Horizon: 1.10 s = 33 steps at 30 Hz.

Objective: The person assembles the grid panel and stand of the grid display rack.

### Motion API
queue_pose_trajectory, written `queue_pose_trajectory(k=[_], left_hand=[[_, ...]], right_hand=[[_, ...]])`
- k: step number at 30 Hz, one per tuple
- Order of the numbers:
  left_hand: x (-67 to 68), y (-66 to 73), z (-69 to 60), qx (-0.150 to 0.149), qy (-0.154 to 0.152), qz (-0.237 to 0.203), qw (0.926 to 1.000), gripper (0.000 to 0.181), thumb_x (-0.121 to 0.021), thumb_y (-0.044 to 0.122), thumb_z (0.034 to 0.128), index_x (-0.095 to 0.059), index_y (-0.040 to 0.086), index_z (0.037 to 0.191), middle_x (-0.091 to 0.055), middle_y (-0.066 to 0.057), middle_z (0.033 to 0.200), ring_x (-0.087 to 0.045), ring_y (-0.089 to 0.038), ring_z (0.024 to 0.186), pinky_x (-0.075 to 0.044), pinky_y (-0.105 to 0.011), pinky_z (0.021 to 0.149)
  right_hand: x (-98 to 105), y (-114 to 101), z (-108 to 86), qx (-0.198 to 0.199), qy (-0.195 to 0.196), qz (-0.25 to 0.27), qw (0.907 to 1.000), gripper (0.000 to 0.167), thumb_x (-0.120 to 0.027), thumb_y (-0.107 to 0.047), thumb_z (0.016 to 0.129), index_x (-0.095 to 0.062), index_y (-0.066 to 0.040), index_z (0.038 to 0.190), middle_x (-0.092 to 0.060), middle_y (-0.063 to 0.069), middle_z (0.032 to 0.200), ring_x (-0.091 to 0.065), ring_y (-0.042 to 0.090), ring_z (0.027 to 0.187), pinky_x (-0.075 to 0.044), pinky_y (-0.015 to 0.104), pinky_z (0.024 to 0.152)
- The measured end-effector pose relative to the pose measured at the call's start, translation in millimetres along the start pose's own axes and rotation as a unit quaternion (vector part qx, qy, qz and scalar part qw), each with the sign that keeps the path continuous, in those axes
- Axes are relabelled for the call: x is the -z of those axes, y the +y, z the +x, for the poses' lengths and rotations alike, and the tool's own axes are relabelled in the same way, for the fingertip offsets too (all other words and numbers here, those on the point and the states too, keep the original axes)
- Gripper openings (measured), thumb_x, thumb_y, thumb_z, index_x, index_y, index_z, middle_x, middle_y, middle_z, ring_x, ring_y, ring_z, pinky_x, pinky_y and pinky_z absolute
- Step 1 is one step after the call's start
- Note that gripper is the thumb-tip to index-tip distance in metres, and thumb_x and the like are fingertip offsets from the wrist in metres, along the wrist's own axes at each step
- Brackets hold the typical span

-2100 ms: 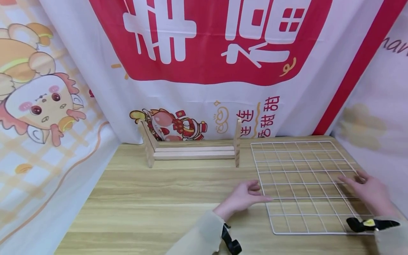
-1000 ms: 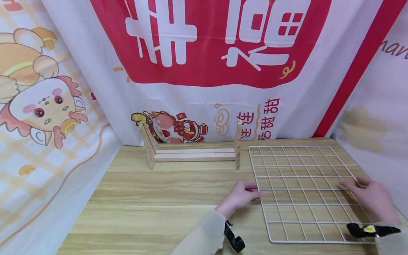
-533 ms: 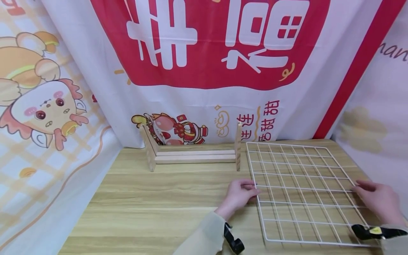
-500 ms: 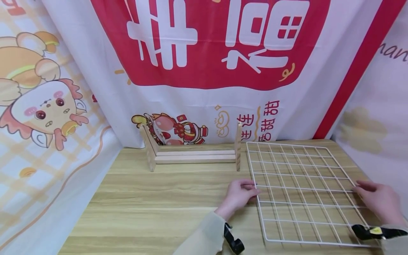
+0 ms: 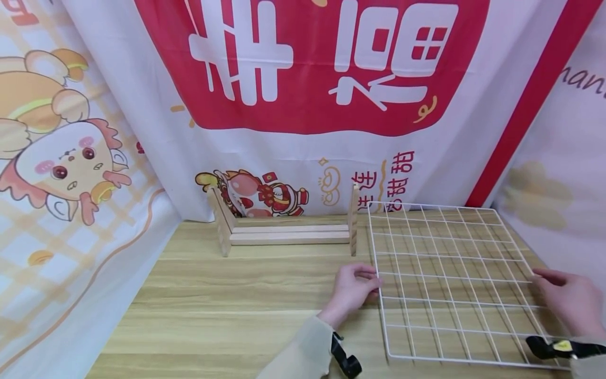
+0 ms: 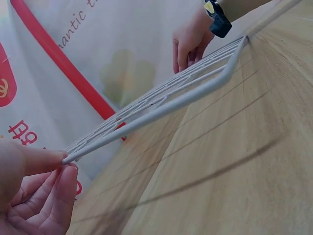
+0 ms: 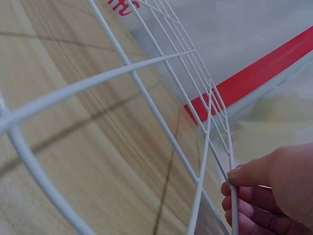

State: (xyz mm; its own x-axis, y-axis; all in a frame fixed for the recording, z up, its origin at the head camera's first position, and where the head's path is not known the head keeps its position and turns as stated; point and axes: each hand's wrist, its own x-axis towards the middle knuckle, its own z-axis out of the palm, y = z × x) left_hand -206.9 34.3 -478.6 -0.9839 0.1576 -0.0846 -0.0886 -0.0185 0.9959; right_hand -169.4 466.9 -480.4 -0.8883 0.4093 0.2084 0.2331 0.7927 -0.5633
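Observation:
A white wire grid panel (image 5: 438, 276) is held at the right of the table, tipped so its far edge is raised. My left hand (image 5: 351, 291) pinches the panel's left edge wire between thumb and fingers; the left wrist view shows this grip close up, with shadows of the wires on the wood below. On the opposite edge, my right hand (image 5: 569, 300) grips the wire, its thumb (image 7: 254, 172) on one side and curled fingers on the other in the right wrist view.
A small wooden rack (image 5: 290, 235) with two upright ends stands at the back of the table (image 5: 227, 316), left of the panel. Printed cloth (image 5: 303, 142) hangs behind and along both sides. A black strap camera sits on each wrist.
Both hands have taken hold of the side wires, and the panel has come up off the table. Its far edge has risen since half a second ago, and the right hand has shifted slightly right.

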Motion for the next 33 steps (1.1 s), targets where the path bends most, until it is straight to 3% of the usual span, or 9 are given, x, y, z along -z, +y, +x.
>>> queue_pose_trajectory(k=[3,7,11,24,29,32,33], left_hand=[[-0.2,2.0,0.7,-0.006,0.004,0.001,1.0,0.021,-0.081,-0.005,0.0817,-0.073,-0.001,0.101,-0.068,-0.003,0.084,-0.067,-0.015,0.062,-0.063,-0.034,0.062],[0.1,4.4,0.2,-0.003,0.007,0.002,1.0,0.021,-0.081,-0.006,0.0821,-0.072,0.001,0.1,-0.068,-0.004,0.085,-0.067,-0.015,0.061,-0.062,-0.032,0.06],[1.5,7.4,-0.5,-0.004,0.01,-0.002,0.9999,0.02,-0.08,-0.006,0.0829,-0.072,0.002,0.099,-0.067,-0.004,0.086,-0.067,-0.016,0.061,-0.062,-0.033,0.06],[7.5,20.2,-0.1,-0.055,0.003,0.003,0.9985,0.022,-0.079,-0.005,0.0844,-0.071,0.0,0.104,-0.068,-0.002,0.09,-0.068,-0.017,0.065,-0.063,-0.034,0.061],[9.0,27.1,-1.1,-0.073,-0.002,0.014,0.9973,0.021,-0.078,-0.005,0.0856,-0.071,0.002,0.104,-0.068,-0.001,0.09,-0.069,-0.017,0.065,-0.063,-0.042,0.065],[9.5,31.1,-1.7,-0.085,-0.005,0.017,0.9963,0.022,-0.078,-0.004,0.086,-0.071,0.001,0.106,-0.069,0.0,0.09,-0.069,-0.017,0.066,-0.063,-0.047,0.067],[9.7,32.2,-2.0,-0.089,-0.006,0.018,0.9959,0.022,-0.078,-0.003,0.0861,-0.071,0.001,0.107,-0.069,0.0,0.089,-0.069,-0.017,0.066,-0.063,-0.048,0.067]], right_hand=[[3.5,0.1,-0.2,0.003,-0.001,0.009,1.0,0.04,-0.067,-0.023,0.097,-0.067,0.008,0.122,-0.067,0.032,0.112,-0.062,0.027,0.083,-0.037,0.028,0.063],[8.2,-2.5,-0.5,0.005,-0.001,0.017,0.9998,0.041,-0.067,-0.023,0.097,-0.066,0.009,0.123,-0.068,0.033,0.109,-0.051,0.0,0.071,-0.04,0.026,0.056],[11.0,-9.0,1.1,0.013,0.01,0.011,0.9998,0.04,-0.067,-0.023,0.098,-0.067,0.01,0.122,-0.071,0.03,0.1,-0.046,-0.009,0.063,-0.041,0.025,0.053],[20.7,-30.8,3.4,0.02,0.029,0.02,0.9992,0.041,-0.062,-0.025,0.1,-0.067,0.009,0.123,-0.074,0.019,0.084,-0.049,-0.009,0.056,-0.041,0.024,0.048],[26.5,-37.5,4.5,0.028,0.039,0.038,0.9981,0.04,-0.064,-0.023,0.099,-0.067,0.01,0.122,-0.068,-0.011,0.067,-0.049,-0.012,0.055,-0.04,0.021,0.048],[28.9,-38.8,4.6,0.035,0.044,0.065,0.9962,0.036,-0.065,-0.021,0.098,-0.07,0.006,0.121,-0.059,-0.029,0.063,-0.051,-0.012,0.054,-0.041,0.021,0.047],[29.5,-38.6,4.9,0.038,0.046,0.074,0.9954,0.031,-0.066,-0.021,0.098,-0.074,0.0,0.119,-0.058,-0.033,0.062,-0.052,-0.013,0.054,-0.041,0.021,0.046]])
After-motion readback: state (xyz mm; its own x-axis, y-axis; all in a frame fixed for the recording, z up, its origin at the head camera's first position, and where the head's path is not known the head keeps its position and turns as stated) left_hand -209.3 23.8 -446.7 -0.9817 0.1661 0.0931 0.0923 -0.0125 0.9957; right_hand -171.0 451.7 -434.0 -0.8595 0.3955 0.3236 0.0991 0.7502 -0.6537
